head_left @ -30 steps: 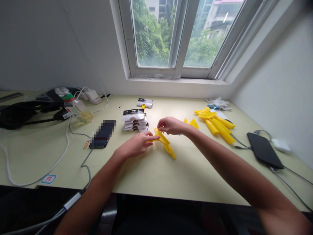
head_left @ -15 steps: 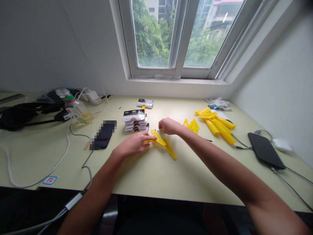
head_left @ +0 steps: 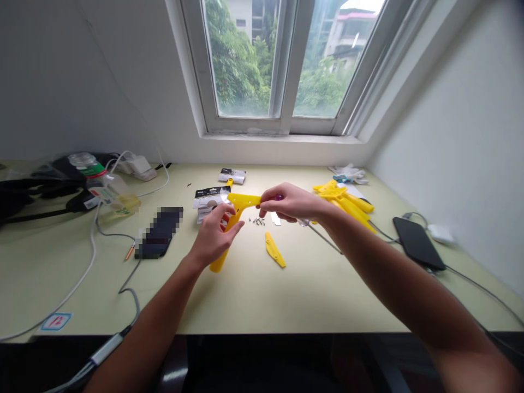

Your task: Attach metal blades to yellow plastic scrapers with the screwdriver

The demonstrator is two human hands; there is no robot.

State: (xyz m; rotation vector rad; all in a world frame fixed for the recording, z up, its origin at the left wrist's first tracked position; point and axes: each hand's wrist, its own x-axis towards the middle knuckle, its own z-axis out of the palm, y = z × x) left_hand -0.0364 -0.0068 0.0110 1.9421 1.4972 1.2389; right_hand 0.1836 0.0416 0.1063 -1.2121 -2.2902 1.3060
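My left hand [head_left: 215,232] grips the long handle of a yellow T-shaped scraper [head_left: 245,202], held raised and tilted above the table. At the right end of its head, the bent fingers of my right hand [head_left: 289,202] touch the edge. A screwdriver [head_left: 323,238] is tucked in that hand; some purple shows between the fingers, and its thin shaft points down to the right. Whether the fingertips also pinch something small I cannot tell. Below lie several small screws [head_left: 257,221] and a thin pale plate [head_left: 275,219]. A loose yellow cover piece [head_left: 275,251] rests nearer the front.
Stacked card packages [head_left: 202,204] stand behind my left hand. More yellow handles [head_left: 354,207] and white gloves [head_left: 350,173] lie at the back right. Phones lie at left [head_left: 159,234] and right [head_left: 417,243], with cables. A plastic bottle [head_left: 104,188] leans at far left.
The yellow scraper has been lifted off the table and turned upright in my left hand. My right hand has risen from the screws to the scraper's head. The camera view has shifted slightly.
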